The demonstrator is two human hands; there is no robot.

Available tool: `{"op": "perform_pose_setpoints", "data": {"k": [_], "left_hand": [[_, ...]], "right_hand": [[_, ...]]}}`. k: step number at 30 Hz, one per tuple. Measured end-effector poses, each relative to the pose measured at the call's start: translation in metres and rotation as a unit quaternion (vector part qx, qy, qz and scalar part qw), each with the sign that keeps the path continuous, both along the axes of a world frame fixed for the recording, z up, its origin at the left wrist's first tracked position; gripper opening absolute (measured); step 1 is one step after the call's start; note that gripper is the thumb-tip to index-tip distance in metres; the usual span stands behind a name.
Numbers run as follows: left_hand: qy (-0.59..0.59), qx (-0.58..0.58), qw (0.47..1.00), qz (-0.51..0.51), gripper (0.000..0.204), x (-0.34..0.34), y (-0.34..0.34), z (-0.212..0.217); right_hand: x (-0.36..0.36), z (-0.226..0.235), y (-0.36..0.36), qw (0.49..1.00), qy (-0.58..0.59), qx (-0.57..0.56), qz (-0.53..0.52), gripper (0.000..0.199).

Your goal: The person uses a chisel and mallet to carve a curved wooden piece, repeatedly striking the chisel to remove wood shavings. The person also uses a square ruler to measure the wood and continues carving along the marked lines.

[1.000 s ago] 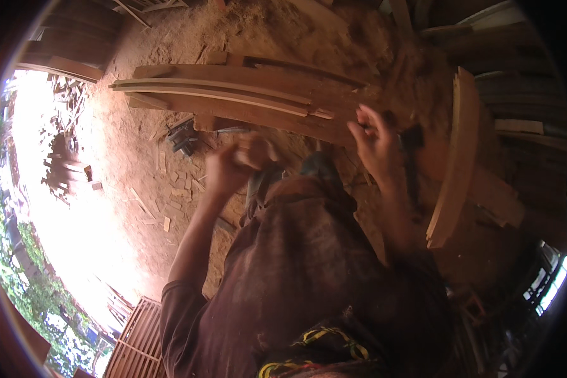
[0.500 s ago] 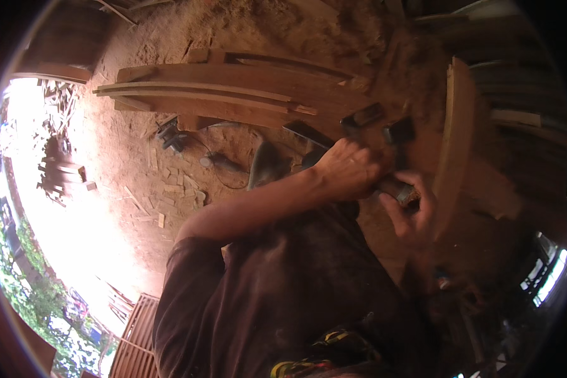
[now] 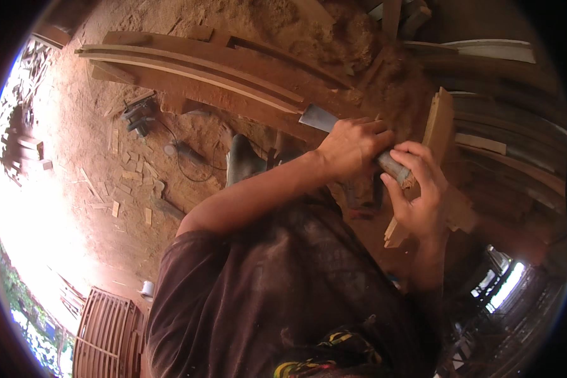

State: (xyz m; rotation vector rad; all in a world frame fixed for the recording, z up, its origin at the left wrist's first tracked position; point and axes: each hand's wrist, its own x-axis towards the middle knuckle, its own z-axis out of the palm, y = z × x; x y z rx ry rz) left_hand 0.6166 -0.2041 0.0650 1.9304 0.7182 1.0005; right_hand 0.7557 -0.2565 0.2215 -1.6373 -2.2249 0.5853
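My left hand is closed round a wide-bladed chisel, whose flat grey blade sticks out past my knuckles to the upper left. The thick, worn wooden handle comes out on the other side, its butt end rough and frayed. There my right hand curls its thumb and fingers about the handle. Below the blade lies a long board with thin curved strips on it. Both hands are held in front of my dark shirt.
On the dusty ground to the left lie a dark power tool with a cord, a cylindrical tool and scattered wood offcuts. An upright-looking plank stands right of my hands. Curved timbers are stacked farther right, and a slatted wooden frame is at lower left.
The view has shifted, so the ground things sit farther left. The chisel blade now shows lighter and tilted. Both hands remain on the chisel; the dark blocks beyond them no longer show clearly.
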Motion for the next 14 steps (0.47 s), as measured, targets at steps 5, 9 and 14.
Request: {"op": "perform_pose_setpoints", "data": {"k": [5, 9, 14], "left_hand": [[-0.045, -0.035, 0.998, 0.040, 0.039, -0.012, 0.011, -0.008], [-0.061, -0.041, 0.996, 0.048, 0.038, -0.006, 0.017, -0.016], [0.075, -0.002, 0.997, 0.005, 0.043, 0.028, 0.004, -0.043]], "right_hand": [[-0.026, 0.004, 0.042, 0.998, -0.029, -0.011, 0.057, 0.033], [-0.026, -0.008, 0.057, 0.997, -0.043, -0.011, 0.069, 0.028], [0.040, -0.076, 0.018, 0.998, 0.058, 0.021, 0.002, 0.024]]}}
